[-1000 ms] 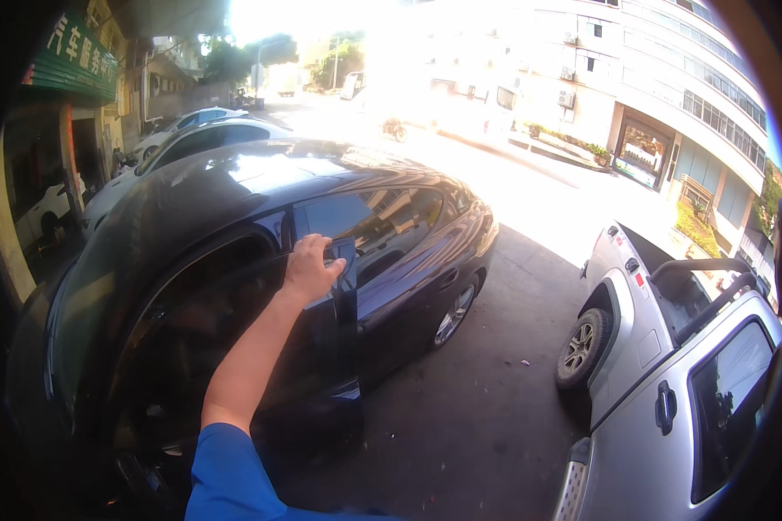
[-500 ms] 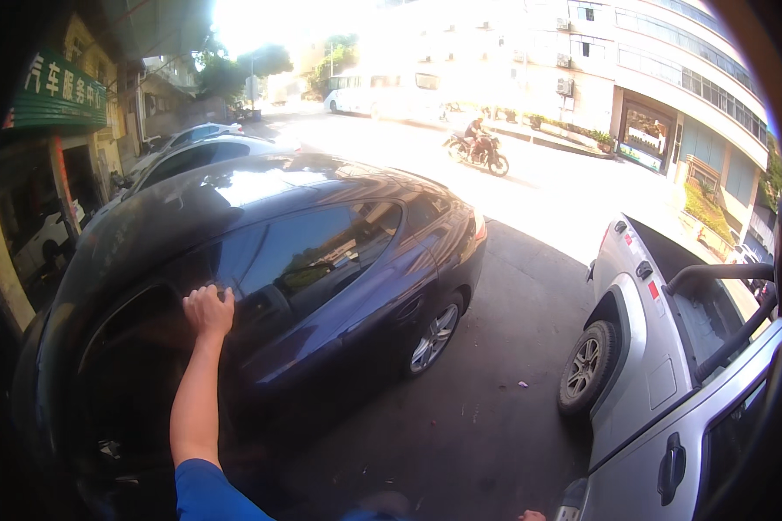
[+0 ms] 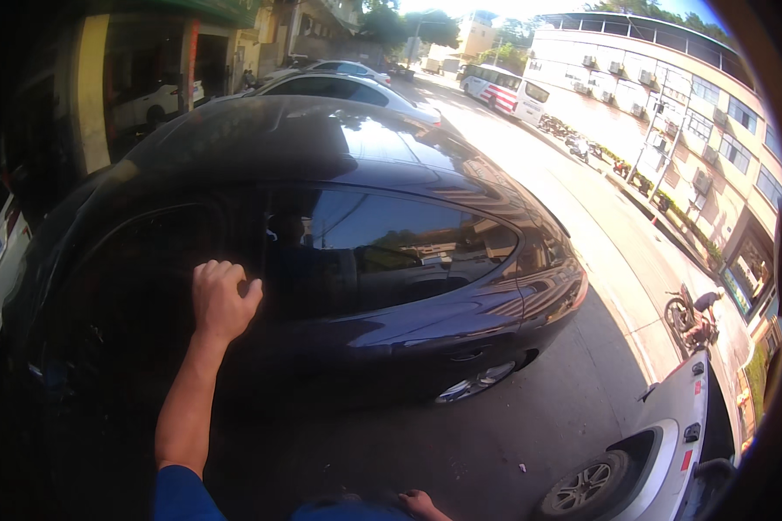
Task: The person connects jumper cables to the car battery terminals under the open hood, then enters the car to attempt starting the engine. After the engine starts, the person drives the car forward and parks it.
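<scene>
A dark blue car (image 3: 391,321) stands side-on in front of me, its side windows reflecting buildings and sky. My left hand (image 3: 224,300) is raised against its shaded front-door area, beside the rear window (image 3: 400,247). The fingers are curled over and the thumb points to the right. Whatever lies under those fingers is hidden in the dark. My right hand (image 3: 419,504) shows only in part at the lower edge, low beside my body, and its fingers are too little seen to read.
A silver pickup truck (image 3: 669,443) is parked at the lower right, across a strip of dark pavement (image 3: 495,438). White cars (image 3: 330,89) stand beyond the dark car. A motorcycle with a rider (image 3: 693,317) and a white bus (image 3: 504,91) are on the sunlit road.
The view has swung left and tilted, so the pickup and the motorcycle sit lower right. My left hand stays by the front-door area, its thumb now spread out more. My right hand remains low.
</scene>
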Motion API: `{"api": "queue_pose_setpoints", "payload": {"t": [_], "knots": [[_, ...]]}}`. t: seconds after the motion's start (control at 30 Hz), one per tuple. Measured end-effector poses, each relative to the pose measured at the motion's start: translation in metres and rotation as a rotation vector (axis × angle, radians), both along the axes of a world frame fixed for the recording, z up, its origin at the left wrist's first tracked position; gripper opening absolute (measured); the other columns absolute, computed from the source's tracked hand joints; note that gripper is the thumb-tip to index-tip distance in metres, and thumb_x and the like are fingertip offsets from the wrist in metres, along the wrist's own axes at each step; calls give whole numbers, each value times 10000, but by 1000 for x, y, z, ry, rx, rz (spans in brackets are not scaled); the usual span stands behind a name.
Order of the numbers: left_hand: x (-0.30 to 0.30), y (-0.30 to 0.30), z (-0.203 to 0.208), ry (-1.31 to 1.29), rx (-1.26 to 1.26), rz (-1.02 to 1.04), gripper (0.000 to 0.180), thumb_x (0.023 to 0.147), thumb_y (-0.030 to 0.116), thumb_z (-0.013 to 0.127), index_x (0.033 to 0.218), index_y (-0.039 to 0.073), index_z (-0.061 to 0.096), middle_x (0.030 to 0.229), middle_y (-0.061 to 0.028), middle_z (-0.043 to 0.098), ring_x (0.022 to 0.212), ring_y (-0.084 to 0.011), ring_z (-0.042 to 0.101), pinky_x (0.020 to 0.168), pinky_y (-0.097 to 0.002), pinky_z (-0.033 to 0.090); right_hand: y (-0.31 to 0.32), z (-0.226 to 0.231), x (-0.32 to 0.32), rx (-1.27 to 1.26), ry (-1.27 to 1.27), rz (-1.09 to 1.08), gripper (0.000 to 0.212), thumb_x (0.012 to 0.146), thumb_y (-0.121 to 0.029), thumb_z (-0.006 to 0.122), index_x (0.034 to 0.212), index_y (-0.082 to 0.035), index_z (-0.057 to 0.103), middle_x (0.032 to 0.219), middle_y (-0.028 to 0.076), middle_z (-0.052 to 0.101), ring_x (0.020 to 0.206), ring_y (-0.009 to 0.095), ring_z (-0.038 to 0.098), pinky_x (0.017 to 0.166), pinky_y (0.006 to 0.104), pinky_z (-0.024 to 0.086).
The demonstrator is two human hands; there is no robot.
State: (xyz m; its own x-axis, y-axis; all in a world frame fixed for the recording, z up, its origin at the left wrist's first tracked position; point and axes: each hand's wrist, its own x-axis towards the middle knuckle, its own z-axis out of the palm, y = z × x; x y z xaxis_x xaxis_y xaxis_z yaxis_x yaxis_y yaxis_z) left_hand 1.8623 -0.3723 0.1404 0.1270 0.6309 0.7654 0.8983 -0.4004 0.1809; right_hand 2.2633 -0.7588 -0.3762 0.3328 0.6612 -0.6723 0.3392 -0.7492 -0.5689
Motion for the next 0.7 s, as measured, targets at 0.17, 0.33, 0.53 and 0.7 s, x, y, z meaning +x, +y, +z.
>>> {"api": "queue_pose_setpoints", "payload": {"t": [0.17,0.33,0.53,0.7], "knots": [[-5,-86,2,-43,18,-45,338,795,179,829,625,106,545,670,-76,573,716,-275,568,816,-442,472,193,15,5,130,-240,979,378,974,-353,672,1235,-116,809,1206,191,796,1166,384,745,1034,453,578],[-12,-238,-11,-192,-153,139,194,757,199,766,655,82,649,779,-81,696,883,-265,694,1115,-538,471,319,-32,26,53,-380,1578,394,1001,-440,633,1275,-205,792,1366,149,742,1272,365,704,1068,456,569],[11,-419,-39,-563,106,812,294,1089,249,624,985,3,747,1165,-194,780,1326,-328,664,1221,-497,405,405,-50,-43,20,-383,1813,455,1019,-518,587,1225,-168,792,1227,203,771,1207,404,723,1034,482,568],[-26,-520,-116,-776,851,1294,384,1192,292,484,1239,-27,692,1314,-169,702,1316,-257,606,1207,-410,388,419,-60,-159,23,-282,2047,448,1033,-482,562,1163,-106,766,1250,223,752,1176,436,708,1011,520,553]]}}
